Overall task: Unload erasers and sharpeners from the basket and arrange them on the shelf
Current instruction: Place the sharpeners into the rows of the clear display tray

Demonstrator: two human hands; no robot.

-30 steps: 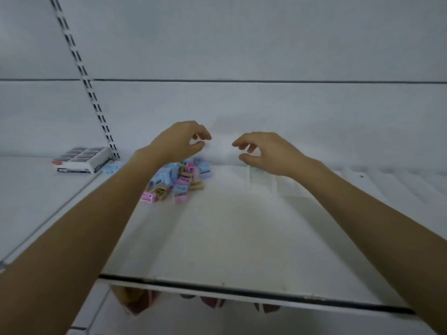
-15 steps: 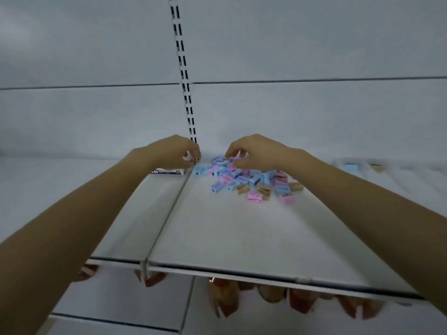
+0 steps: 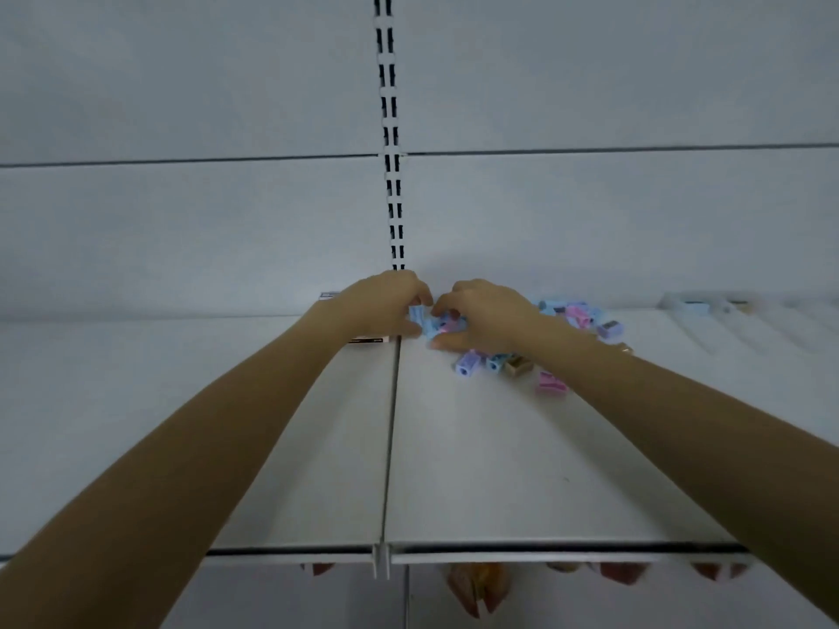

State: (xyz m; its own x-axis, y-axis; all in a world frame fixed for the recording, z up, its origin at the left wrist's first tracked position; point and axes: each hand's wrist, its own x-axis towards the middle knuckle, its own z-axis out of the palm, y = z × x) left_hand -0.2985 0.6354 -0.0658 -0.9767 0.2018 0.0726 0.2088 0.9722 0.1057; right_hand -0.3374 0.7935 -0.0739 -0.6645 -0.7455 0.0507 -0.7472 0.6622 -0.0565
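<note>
At the back of the white shelf point(image 3: 476, 469) lies a loose heap of small plastic sharpeners point(image 3: 574, 313). They are blocky and pastel blue, pink, lilac and tan, and a few show a dark hole at one end. Both hands meet at the heap's left edge. The left hand point(image 3: 386, 306) curls fingers and thumb round a pale blue piece. The right hand point(image 3: 488, 317) grips blue and pink pieces between curled fingers and thumb. A flat box point(image 3: 368, 340) peeks out from behind the left hand.
</note>
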